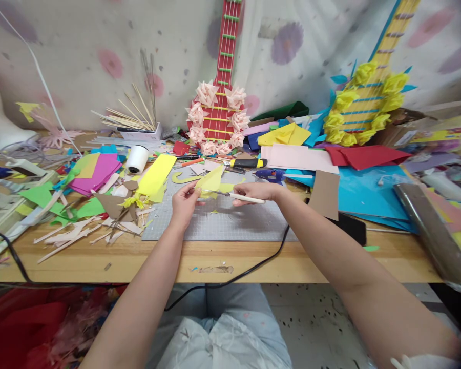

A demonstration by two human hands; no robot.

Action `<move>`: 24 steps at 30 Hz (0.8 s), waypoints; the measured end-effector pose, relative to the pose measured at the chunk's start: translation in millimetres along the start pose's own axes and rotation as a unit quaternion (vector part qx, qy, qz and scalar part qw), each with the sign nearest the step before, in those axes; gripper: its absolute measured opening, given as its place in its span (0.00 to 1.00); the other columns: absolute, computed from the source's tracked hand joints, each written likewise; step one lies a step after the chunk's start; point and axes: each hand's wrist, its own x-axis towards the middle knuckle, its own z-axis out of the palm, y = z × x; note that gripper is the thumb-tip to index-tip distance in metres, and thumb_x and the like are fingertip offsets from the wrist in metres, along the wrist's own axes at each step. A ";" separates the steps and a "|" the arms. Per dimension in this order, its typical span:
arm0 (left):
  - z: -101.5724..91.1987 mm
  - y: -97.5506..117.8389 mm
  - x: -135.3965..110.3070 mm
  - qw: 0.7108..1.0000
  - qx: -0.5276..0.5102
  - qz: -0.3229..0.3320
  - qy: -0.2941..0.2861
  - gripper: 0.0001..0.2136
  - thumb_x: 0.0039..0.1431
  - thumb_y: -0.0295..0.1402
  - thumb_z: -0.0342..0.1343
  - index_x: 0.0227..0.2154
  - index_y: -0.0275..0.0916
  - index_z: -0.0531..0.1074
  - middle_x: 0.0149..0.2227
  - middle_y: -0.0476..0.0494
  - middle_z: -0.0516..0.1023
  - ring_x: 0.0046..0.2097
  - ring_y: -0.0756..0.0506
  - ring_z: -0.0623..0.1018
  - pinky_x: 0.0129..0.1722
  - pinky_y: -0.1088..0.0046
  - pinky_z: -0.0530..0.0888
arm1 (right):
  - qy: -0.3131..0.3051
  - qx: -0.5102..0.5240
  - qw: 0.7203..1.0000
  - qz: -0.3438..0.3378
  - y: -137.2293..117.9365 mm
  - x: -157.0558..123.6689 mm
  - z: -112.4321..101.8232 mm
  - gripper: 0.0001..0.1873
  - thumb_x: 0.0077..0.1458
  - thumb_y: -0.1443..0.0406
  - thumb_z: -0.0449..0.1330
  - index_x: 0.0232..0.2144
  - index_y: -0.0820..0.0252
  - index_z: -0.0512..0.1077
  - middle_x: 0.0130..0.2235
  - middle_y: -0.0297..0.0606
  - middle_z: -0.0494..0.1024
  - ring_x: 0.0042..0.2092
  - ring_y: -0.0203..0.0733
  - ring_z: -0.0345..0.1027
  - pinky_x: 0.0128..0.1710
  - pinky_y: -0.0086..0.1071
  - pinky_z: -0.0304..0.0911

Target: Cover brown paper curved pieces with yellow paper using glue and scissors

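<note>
My left hand (pixel 185 201) pinches a small piece of yellow paper (pixel 211 180) above the grey cutting mat (pixel 234 220). My right hand (pixel 253 193) is closed around a thin tool with a white handle (pixel 246 197), and the tool's metal tip (pixel 215 192) reaches left to the paper's lower edge. Both hands hover over the mat's far half. Small yellow scraps lie on the mat beneath them.
Coloured paper sheets and offcuts (pixel 96 171) cover the wooden table (pixel 253 261). Behind the mat lie a yellow-handled cutter (pixel 248 163), a blue glue gun (pixel 271 175) and a white roll (pixel 137 159). A red paper guitar (pixel 218 118) and a yellow one (pixel 363 102) lean on the wall. A black cable (pixel 253 266) hangs off the front edge.
</note>
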 end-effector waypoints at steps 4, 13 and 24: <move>-0.5 -0.1 -0.1 1.000 -0.005 -0.002 -0.003 0.19 0.40 0.35 0.62 0.38 0.36 0.75 0.25 0.50 0.70 0.28 0.53 0.70 0.24 0.77 0.74 | 0.005 -0.003 1.000 0.008 -0.5 -0.4 0.1 0.27 0.45 0.42 0.53 0.27 0.60 0.57 0.23 0.28 0.59 0.23 0.29 0.49 0.22 0.26 0.44; -0.8 -1.5 1.1 1.000 -0.002 0.001 -0.003 0.18 0.40 0.35 0.62 0.38 0.36 0.75 0.27 0.49 0.71 0.29 0.52 0.70 0.24 0.76 0.74 | 0.000 0.008 1.000 0.030 -9.5 -5.6 -1.5 0.24 0.47 0.44 0.53 0.27 0.59 0.57 0.22 0.28 0.60 0.23 0.29 0.51 0.23 0.26 0.46; 0.3 1.4 -0.4 1.000 -0.002 -0.012 0.006 0.18 0.39 0.34 0.62 0.37 0.35 0.76 0.25 0.50 0.70 0.28 0.52 0.70 0.26 0.74 0.74 | -0.004 -0.005 1.000 0.025 -3.8 -3.2 -1.0 0.24 0.47 0.45 0.53 0.27 0.60 0.58 0.22 0.28 0.61 0.23 0.29 0.51 0.22 0.26 0.44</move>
